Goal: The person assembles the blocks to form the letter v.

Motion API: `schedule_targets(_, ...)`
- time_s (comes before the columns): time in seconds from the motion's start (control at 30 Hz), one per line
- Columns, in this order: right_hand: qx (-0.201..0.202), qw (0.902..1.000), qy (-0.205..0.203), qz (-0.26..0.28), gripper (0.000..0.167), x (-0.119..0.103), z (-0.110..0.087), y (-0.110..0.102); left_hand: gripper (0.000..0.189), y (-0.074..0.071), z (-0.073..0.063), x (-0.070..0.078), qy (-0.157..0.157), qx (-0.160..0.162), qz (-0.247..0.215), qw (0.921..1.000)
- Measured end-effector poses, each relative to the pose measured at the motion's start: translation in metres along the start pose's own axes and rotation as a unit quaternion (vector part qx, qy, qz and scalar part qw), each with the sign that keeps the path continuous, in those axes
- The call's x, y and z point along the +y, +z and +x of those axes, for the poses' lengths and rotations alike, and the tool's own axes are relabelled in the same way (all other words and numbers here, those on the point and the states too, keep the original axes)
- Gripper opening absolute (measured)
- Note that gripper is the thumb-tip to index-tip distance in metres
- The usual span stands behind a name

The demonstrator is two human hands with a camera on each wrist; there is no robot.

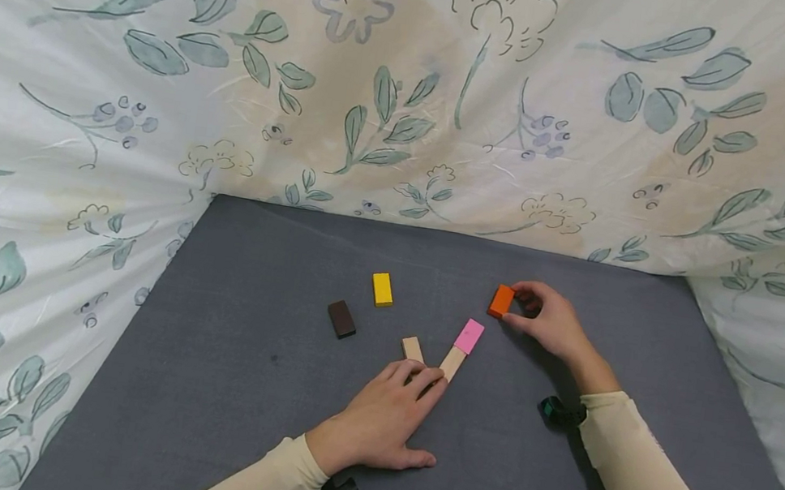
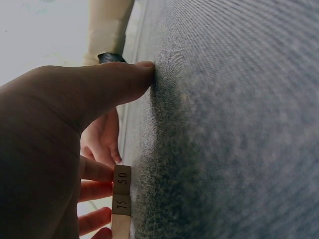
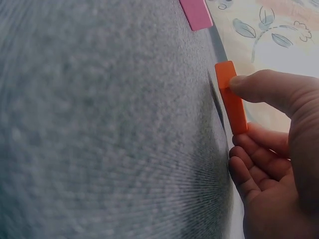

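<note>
Between thumb and fingers, my right hand [image 1: 550,323] pinches an orange block [image 1: 501,301]. In the right wrist view the thumb lies on the face of this orange block [image 3: 232,97], and a thin shadow falls on the cloth beside it. My left hand [image 1: 382,415] is spread low over the cloth, its fingertips on plain wooden blocks [image 1: 452,364] that form a V. The left wrist view shows the numbers 50 and 75 on the end faces of two wooden blocks [image 2: 121,189] at the fingertips. A pink block [image 1: 469,336] continues the V's right arm; a wooden block [image 1: 412,349] tops the left arm.
A dark brown block [image 1: 342,320] and a yellow block [image 1: 383,290] lie left of the V on the grey cloth [image 1: 219,338]. Behind and at the sides hangs a white curtain [image 1: 396,98] with leaf and flower prints.
</note>
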State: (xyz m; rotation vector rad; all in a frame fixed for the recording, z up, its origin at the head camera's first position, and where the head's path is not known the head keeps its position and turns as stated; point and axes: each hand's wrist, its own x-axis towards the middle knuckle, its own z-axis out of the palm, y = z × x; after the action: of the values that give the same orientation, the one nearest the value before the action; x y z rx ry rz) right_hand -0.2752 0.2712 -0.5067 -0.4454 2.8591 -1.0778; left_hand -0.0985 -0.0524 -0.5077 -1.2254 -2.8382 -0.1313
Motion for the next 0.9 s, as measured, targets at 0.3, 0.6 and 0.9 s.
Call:
schedule_targets(0.3,0.002,1.0000,-0.001,0.005,0.058,-0.004,-0.001,0.002,0.104,0.000,0.000,0.000,-0.001,0.000,-0.001,1.0000)
schedule_targets(0.6,0.009,0.9999,-0.003,0.003,0.058,-0.009,-0.003,0.003,0.103,0.000,0.000,0.000,-0.003,-0.004,0.000,1.0000)
schedule_targets(0.9,0.011,0.9999,-0.004,0.000,0.059,-0.012,-0.004,0.004,0.104,0.000,0.000,0.000,-0.003,-0.009,-0.001,1.0000)
